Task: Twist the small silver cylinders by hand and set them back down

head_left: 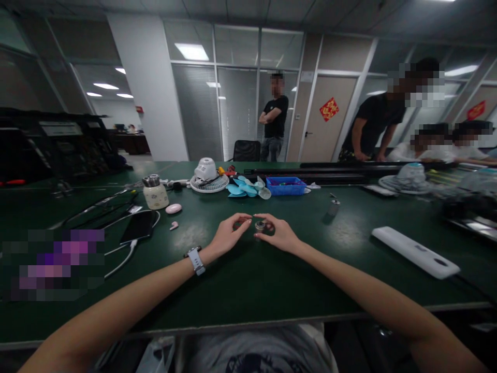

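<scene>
Over the middle of the green table, my right hand (280, 234) curves its thumb and fingers around a small round metal part (260, 226), whose circular end faces up. My left hand (230, 232), a watch on its wrist, is just to the left with its fingers bent in toward the thumb. Something small and reddish shows inside its curl, too unclear to name. The fingertips of both hands come close together above the metal part. Farther right stands a small metal cylinder (333, 207) with a thin piece sticking up from its top.
Ahead lie a white fan body (205, 168), light-blue fan blades (245, 187) and a blue basket (286, 186). To the left are a cream jar (155, 194), a pink case (173, 208) and a cabled phone (139, 227). A white power strip (415, 252) lies right. Several people are beyond.
</scene>
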### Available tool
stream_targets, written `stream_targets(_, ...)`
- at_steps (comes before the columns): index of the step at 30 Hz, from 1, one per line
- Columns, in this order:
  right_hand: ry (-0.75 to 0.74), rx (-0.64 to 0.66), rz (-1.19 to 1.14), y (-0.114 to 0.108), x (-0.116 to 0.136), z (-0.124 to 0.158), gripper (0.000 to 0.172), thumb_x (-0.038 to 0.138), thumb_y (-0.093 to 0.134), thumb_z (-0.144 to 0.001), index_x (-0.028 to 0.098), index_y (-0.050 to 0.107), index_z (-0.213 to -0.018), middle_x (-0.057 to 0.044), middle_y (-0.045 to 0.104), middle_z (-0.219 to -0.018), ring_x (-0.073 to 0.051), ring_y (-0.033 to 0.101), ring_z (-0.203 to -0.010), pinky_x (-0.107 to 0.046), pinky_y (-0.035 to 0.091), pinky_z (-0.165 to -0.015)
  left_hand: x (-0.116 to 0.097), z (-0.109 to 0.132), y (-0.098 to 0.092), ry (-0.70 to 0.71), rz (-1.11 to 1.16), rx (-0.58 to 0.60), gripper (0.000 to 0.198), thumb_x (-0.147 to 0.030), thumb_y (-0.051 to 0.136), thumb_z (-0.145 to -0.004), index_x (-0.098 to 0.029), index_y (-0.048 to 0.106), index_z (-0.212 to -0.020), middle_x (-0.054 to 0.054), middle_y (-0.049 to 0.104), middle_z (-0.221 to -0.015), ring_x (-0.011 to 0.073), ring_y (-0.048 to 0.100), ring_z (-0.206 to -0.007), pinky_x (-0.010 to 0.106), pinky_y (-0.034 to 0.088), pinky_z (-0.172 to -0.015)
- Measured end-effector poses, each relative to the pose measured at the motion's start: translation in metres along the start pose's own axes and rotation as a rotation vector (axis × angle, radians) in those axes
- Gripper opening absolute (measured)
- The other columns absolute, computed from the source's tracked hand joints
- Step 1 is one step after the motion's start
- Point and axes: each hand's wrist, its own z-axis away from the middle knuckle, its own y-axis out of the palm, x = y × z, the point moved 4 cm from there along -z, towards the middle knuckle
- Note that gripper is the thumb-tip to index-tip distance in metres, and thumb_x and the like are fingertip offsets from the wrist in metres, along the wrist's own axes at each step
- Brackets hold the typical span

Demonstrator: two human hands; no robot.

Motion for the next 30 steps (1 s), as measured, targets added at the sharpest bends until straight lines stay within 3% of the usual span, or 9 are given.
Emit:
stream_targets(4, 0.026, 0.000, -0.078, 0.006, -0.006, 0.001, 0.069, 0.033, 0.072, -0.076, 0.028, 0.041, -0.138, -0.001, 0.070, -0.098, -0.017, 0.068, -0.082, -0.034, 0.054, -0.076, -0.011, -0.010, 0.009, 0.049, -0.093, 0.053, 0.037, -0.047, 0.056, -0.084, -0.023, 0.068, -0.110, 0.006, 0.072, -0.110, 0.0230, 0.065, -0.100, 0.035, 0.049, -0.087)
stream_targets(9, 0.034, -0.007, -0.084, 0.008, -0.009, 0.002, 0.066, 0.033, 0.073, -0.076, 0.027, 0.043, -0.134, -0.002, 0.069, -0.100, -0.018, 0.067, -0.080, -0.034, 0.054, -0.075, -0.009, -0.021, 0.019, 0.048, -0.214, 0.073, 0.032, -0.047, 0.055, -0.085, -0.027, 0.075, -0.098, 0.004, 0.075, -0.102, 0.0250, 0.066, -0.096, 0.037, 0.048, -0.087)
stream_targets(15, 0.038, 0.005, -0.078, 0.006, -0.003, 0.003, 0.067, 0.034, 0.071, -0.078, 0.030, 0.040, -0.137, -0.003, 0.069, -0.103, -0.019, 0.068, -0.084, -0.036, 0.054, -0.077, -0.013, -0.014, 0.003, 0.098, -0.249, -0.030, 0.027, -0.045, 0.058, -0.085, -0.028, 0.076, -0.096, 0.004, 0.075, -0.099, 0.0252, 0.061, -0.097, 0.039, 0.044, -0.086)
stream_targets(20, 0.049, 0.027, -0.056, 0.004, -0.001, 0.003, 0.067, 0.037, 0.070, -0.079, 0.028, 0.040, -0.138, -0.004, 0.068, -0.107, -0.019, 0.067, -0.086, -0.037, 0.054, -0.079, 0.015, -0.002, -0.015, 0.035, -0.343, 0.008, 0.029, -0.050, 0.058, -0.084, -0.031, 0.076, -0.096, 0.004, 0.074, -0.100, 0.0251, 0.058, -0.100, 0.041, 0.039, -0.092)
stream_targets(24, 0.013, 0.042, 0.026, 0.002, 0.002, 0.003, 0.050, 0.041, 0.068, -0.081, 0.028, 0.053, -0.127, -0.004, 0.067, -0.111, -0.019, 0.065, -0.087, -0.036, 0.053, -0.077, 0.043, 0.001, -0.013, -0.058, -0.440, 0.074, 0.027, -0.053, 0.061, -0.080, -0.036, 0.077, -0.093, 0.005, 0.070, -0.105, 0.0271, 0.053, -0.104, 0.043, 0.035, -0.095)
stream_targets(27, -0.022, 0.028, 0.063, 0.003, 0.006, 0.002, 0.042, 0.040, 0.068, -0.081, 0.026, 0.058, -0.120, -0.004, 0.067, -0.110, -0.018, 0.064, -0.086, -0.034, 0.052, -0.076, 0.051, 0.002, -0.010, -0.080, -0.472, 0.076, 0.029, -0.056, 0.062, -0.077, -0.036, 0.077, -0.092, 0.006, 0.067, -0.106, 0.0279, 0.049, -0.105, 0.043, 0.034, -0.095)
stream_targets(30, -0.031, 0.050, 0.056, -0.001, 0.003, -0.001, 0.040, 0.038, 0.067, -0.081, 0.025, 0.059, -0.118, -0.004, 0.067, -0.108, -0.017, 0.064, -0.085, -0.032, 0.051, -0.077, 0.050, 0.002, -0.013, -0.095, -0.442, -0.011, 0.039, -0.058, 0.056, -0.081, -0.034, 0.073, -0.108, 0.008, 0.066, -0.110, 0.0285, 0.048, -0.108, 0.043, 0.034, -0.096)
